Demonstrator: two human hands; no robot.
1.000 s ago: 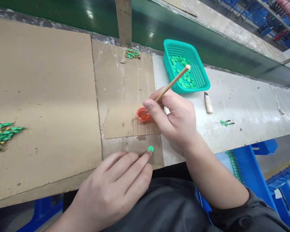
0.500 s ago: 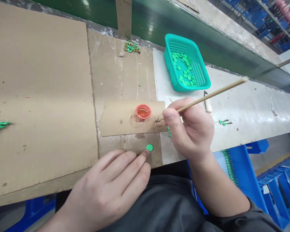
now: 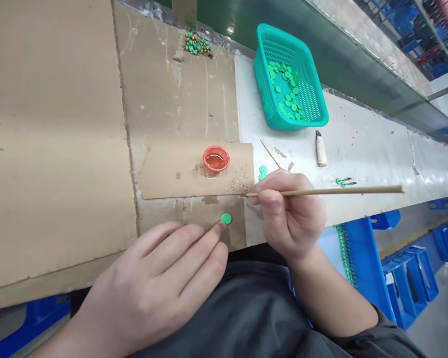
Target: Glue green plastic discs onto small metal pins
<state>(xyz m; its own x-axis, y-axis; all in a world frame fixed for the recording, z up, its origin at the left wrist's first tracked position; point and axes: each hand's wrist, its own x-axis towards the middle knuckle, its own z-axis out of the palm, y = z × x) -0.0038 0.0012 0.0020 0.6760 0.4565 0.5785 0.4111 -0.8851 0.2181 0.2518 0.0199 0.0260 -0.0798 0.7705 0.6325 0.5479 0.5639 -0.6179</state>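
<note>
In my right hand (image 3: pixel 291 214) I pinch a thin wooden stick (image 3: pixel 343 191), its dark tip at the front edge of a cardboard strip. My left hand (image 3: pixel 164 278) lies flat with fingers stretched out, one fingertip touching the edge of a small green disc (image 3: pixel 226 219) marked with tiny dots. Behind the disc, a small red cup (image 3: pixel 216 159) of clear-looking liquid stands on the cardboard strip (image 3: pixel 168 174). Two more green discs (image 3: pixel 263 169) lie just past my right hand.
A teal basket (image 3: pixel 267 94) of green discs stands at the back. Nearby are a small pile of green and yellow pieces (image 3: pixel 197 44), a white bottle with a dark tip (image 3: pixel 321 150), a second thin stick (image 3: pixel 271 153) and two green pieces with dark stems (image 3: pixel 344 182). Blue trays (image 3: pixel 366 263) sit right.
My right hand has moved slightly and the stick has swung to nearly level, its tip now lower at the strip's edge. My left fingertip still touches the disc. The whole view has shifted a little.
</note>
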